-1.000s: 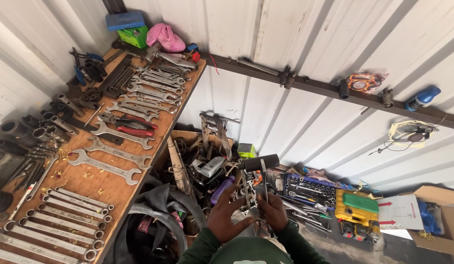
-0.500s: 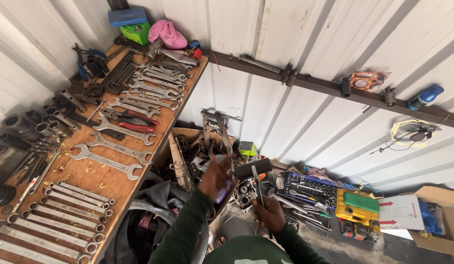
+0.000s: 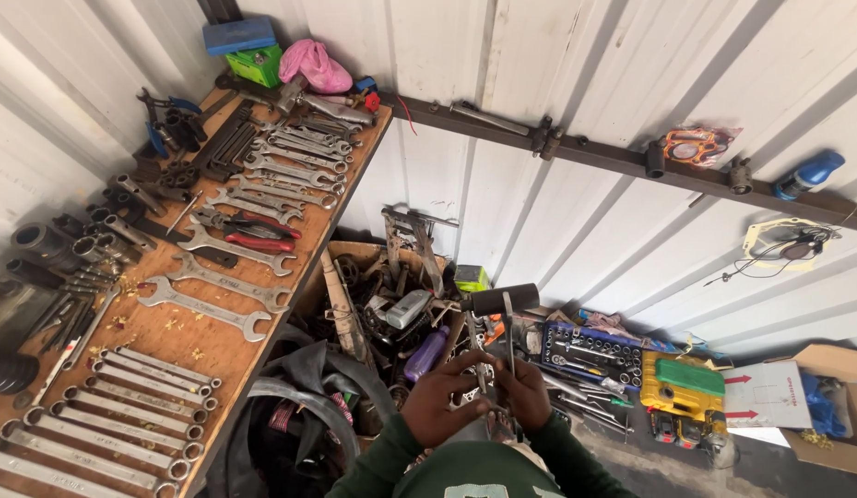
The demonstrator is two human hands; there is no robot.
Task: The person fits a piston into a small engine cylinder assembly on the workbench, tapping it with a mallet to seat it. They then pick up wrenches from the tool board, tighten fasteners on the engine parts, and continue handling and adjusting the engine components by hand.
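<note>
**A:** At 6 o'clock, bottom centre: both hands are together over a slim metal assembly with thin rods [image 3: 488, 369]. Left hand [image 3: 444, 398] has fingers curled around its lower part, pinching it. Right hand [image 3: 525, 392] has fingertips pressed onto the same piece from the 3 o'clock side.

**B:** Where is the part relative to the body?

**A:** Just above the dark green sleeves [image 3: 391, 461], held up off the floor. One thin rod runs towards 12 o'clock and ends near a short black cylinder [image 3: 504, 298]. Can't tell whether the cylinder is attached to it or lies behind it.

**B:** Surroundings?

**A:** 9 o'clock: long wooden workbench [image 3: 216, 346] with rows of silver open-end spanners [image 3: 205, 308], red-handled pliers [image 3: 258, 242], dark sockets [image 3: 41, 242]. 11 o'clock, far end of the bench: blue flat case [image 3: 238, 34], green box [image 3: 255, 65], pink cloth bundle [image 3: 314, 65]. 12 o'clock from the hands: open cardboard box of scrap metal parts [image 3: 373, 277], purple plastic bottle [image 3: 425, 353] just beside the left hand. 3 o'clock: blue socket set tray [image 3: 590, 346], yellow-and-green tool case [image 3: 684, 387], white cardboard carton with red arrows [image 3: 756, 397]. 8 o'clock: black rubber tube [image 3: 304, 369] on the floor.

**B:** Wall?

**A:** White corrugated metal wall [image 3: 576, 83], dark steel rail [image 3: 585, 152] across it, blue bottle-shaped item [image 3: 809, 172] at 2 o'clock.
</note>
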